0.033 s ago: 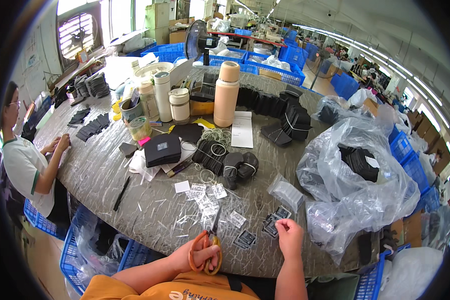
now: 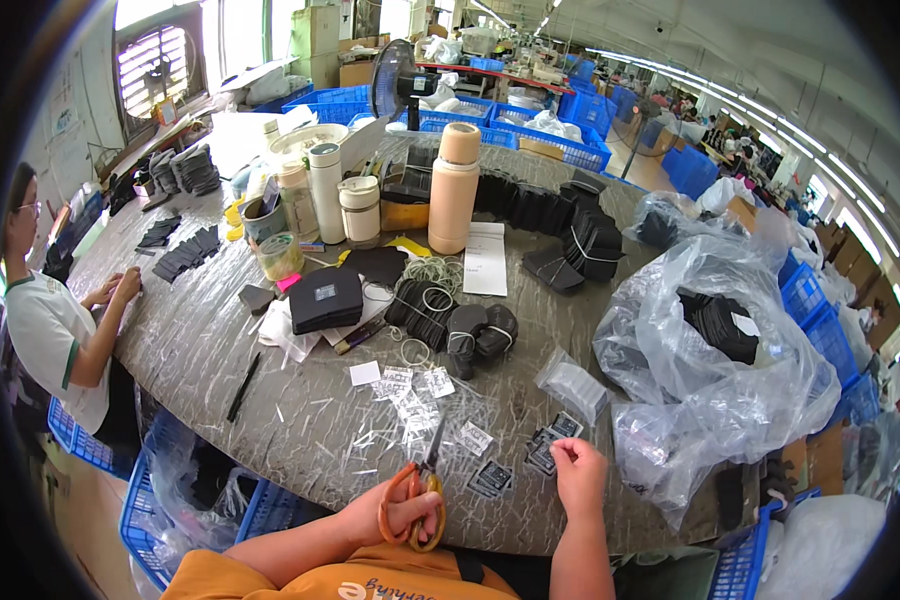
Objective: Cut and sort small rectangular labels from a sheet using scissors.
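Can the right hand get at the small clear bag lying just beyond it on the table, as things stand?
Probably yes. The right hand rests at the table's near edge, fingers on the black labels. The small clear bag lies just beyond, with only bare table and labels between. The big plastic bag sits off to the right, clear of that path.

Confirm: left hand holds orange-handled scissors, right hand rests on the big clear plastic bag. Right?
Not quite. The left hand does hold the orange-handled scissors, but the head view shows the right hand at the small black labels on the table, apart from the big clear plastic bag.
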Available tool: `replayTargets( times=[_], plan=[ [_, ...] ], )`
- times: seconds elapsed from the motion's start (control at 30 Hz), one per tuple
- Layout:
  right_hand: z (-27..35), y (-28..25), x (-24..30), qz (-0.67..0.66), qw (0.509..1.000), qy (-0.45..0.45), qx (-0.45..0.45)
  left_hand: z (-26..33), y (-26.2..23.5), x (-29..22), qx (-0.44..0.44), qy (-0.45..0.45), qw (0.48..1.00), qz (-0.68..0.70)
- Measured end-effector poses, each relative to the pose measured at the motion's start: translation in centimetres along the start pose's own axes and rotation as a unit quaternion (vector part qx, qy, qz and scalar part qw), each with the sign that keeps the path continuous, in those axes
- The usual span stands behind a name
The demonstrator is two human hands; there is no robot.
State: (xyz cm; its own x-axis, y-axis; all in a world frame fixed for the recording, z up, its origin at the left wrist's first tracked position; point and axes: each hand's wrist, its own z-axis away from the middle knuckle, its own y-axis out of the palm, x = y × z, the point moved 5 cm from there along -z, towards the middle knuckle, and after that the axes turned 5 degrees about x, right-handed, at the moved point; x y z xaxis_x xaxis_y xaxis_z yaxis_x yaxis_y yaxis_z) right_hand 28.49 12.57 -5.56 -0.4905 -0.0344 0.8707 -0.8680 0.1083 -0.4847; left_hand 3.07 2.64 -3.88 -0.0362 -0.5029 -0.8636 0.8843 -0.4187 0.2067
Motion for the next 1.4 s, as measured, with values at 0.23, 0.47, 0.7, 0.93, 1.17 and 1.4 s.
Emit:
replayTargets(
  times=[0.23, 0.47, 0.7, 0.93, 1.17, 1.4],
  plan=[
    [0.6, -0.2, 2.0, 0.206, 0.967, -0.125, -0.087, -0.4, -0.2, 1.1, 0.014, 0.022, 0.999, 0.022],
    [4.0, 2.4, 4.8, 0.206, 0.97, -0.112, 0.067, -0.3, -0.4, 0.5, 0.007, -0.006, 1.0, -0.017],
    [5.0, 4.6, 3.9, 0.24, 0.964, -0.067, 0.089, 0.0, 0.0, 0.4, 0.014, -0.007, 0.999, -0.03],
    [4.7, 4.5, 2.4, 0.106, 0.986, -0.001, 0.128, 0.5, 0.6, -0.5, 0.023, 0.004, 0.997, -0.08],
    [3.9, 3.7, 1.1, -0.258, 0.953, 0.096, 0.122, 1.1, 2.3, -1.3, 0.161, 0.001, 0.949, -0.271],
    [3.2, 2.9, 1.5, -0.36, 0.904, 0.156, 0.171, 1.2, 2.5, -1.1, 0.19, -0.001, 0.938, -0.29]
  ],
)
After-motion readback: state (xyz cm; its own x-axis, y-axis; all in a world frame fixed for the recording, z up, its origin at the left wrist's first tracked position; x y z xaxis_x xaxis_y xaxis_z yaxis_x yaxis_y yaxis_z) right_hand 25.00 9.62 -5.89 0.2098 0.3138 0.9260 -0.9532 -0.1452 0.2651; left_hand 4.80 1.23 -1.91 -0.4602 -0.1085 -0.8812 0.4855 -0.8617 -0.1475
